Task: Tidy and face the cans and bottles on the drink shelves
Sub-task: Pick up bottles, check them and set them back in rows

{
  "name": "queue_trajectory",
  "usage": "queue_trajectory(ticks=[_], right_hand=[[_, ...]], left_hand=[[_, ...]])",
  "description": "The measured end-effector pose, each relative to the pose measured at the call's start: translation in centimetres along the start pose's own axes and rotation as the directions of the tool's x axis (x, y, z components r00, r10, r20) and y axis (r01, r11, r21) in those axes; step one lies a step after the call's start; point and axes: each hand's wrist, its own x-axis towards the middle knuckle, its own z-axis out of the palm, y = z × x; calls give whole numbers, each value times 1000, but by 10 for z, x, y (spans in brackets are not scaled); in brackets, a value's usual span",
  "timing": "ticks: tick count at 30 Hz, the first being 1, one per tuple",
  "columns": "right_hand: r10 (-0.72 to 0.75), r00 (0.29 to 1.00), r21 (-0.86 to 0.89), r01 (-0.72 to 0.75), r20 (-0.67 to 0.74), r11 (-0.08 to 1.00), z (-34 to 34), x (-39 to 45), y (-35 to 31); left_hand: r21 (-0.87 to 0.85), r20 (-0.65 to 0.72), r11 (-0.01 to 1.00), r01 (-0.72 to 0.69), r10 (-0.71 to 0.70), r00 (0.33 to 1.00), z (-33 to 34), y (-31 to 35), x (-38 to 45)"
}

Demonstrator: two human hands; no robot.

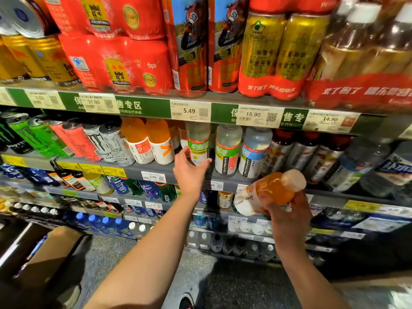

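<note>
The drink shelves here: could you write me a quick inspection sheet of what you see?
Surface: grey metal shelf with price tags along its edge.
Job's things: orange-drink plastic bottle off the shelf; two matching bottles stand shelved; clear green-labelled bottle upright.
Clutter: brown cardboard box on the floor.
Hands: right hand holds the orange bottle tilted; left hand open at the green-labelled bottle.
Cables: nothing seen.
Surroundings: red can multipacks above.

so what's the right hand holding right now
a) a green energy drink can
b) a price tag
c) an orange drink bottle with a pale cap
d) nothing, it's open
c: the right hand grips an orange drink bottle tilted in front of the shelves, while the left hand reaches for a green-labelled bottle on the shelf.
</note>
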Motion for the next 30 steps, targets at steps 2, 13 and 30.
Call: queue_trajectory(ticks=[2,13,30], right_hand=[[2,1000,0,-2,26,1000,-1,1,-1],[-155,974,18,154,167,988,44,-5,-7],[-246,968,-266,252,54,930,239,-18,-1]], left_hand=[[-1,58,1000,-23,23,998,1,3,-5],[-68,226,995,-74,87,970,-27,-7,-2],[-63,-31,992,-105,103,994,-141,-72,98]])
